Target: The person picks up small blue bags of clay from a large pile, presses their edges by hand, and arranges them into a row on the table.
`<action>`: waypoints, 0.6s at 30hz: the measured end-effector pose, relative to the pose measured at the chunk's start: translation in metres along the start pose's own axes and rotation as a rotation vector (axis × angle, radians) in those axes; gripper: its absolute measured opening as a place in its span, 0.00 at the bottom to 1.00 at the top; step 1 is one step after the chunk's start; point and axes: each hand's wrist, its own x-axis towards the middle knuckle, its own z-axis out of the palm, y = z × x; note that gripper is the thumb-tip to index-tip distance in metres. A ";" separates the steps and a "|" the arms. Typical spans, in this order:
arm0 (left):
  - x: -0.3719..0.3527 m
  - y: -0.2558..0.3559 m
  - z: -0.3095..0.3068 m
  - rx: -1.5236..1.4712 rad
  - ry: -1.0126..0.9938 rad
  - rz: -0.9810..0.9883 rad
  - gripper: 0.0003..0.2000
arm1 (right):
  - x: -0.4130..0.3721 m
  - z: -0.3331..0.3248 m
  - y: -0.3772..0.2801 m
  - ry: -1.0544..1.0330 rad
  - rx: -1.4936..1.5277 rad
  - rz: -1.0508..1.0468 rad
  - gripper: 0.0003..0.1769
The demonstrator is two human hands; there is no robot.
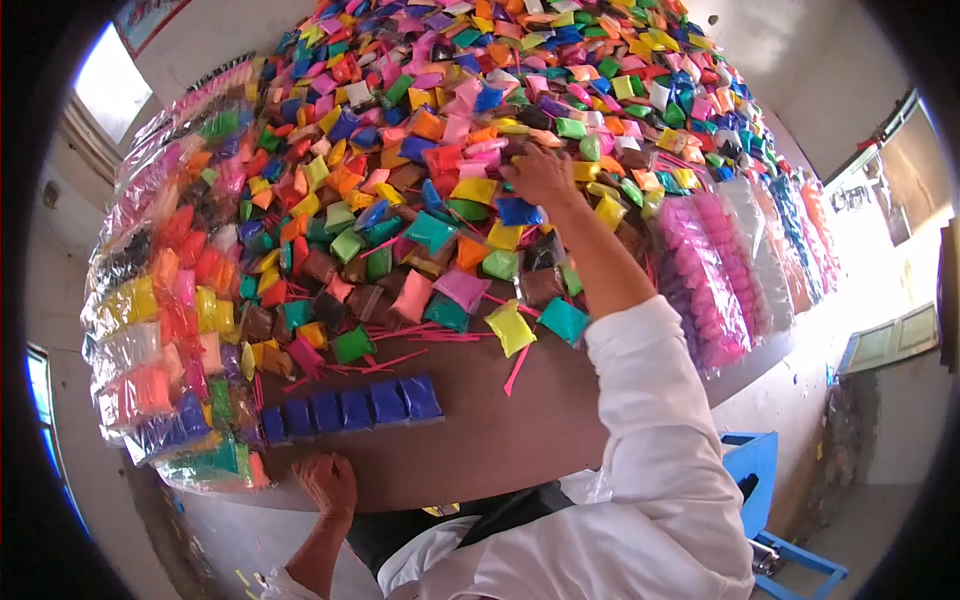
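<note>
My right hand reaches into a large heap of small coloured packets, next to a blue packet and a yellow one. Its fingertips are partly lost among the packets, so whether it grips one is unclear. Near the front edge of the brown table, my left hand rests with its fingers curled; what they hold, if anything, is hidden. Just beyond it lies a row of joined dark blue packets. Pink sticks are scattered along the heap's near edge.
Clear-wrapped strips of coloured packets are stacked along the left side. More wrapped strips, pink and other colours, line the right side. A blue stool or frame stands beside the table at the lower right.
</note>
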 end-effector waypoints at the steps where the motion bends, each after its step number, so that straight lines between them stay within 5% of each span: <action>1: 0.001 0.001 0.000 -0.007 0.011 0.005 0.11 | 0.002 -0.005 0.007 -0.017 -0.049 0.029 0.26; 6: 0.003 0.004 -0.006 -0.022 0.014 0.039 0.10 | 0.018 -0.040 0.040 0.120 -0.087 0.183 0.19; 9: 0.001 0.000 -0.005 -0.025 -0.002 0.049 0.10 | 0.041 -0.042 0.050 0.258 0.315 0.091 0.18; 12: 0.004 0.003 -0.007 -0.009 -0.031 0.033 0.10 | 0.069 -0.036 0.034 0.454 0.349 -0.009 0.20; 18: -0.001 -0.001 -0.004 -0.029 0.019 0.066 0.10 | 0.097 0.004 -0.028 0.451 0.249 -0.305 0.25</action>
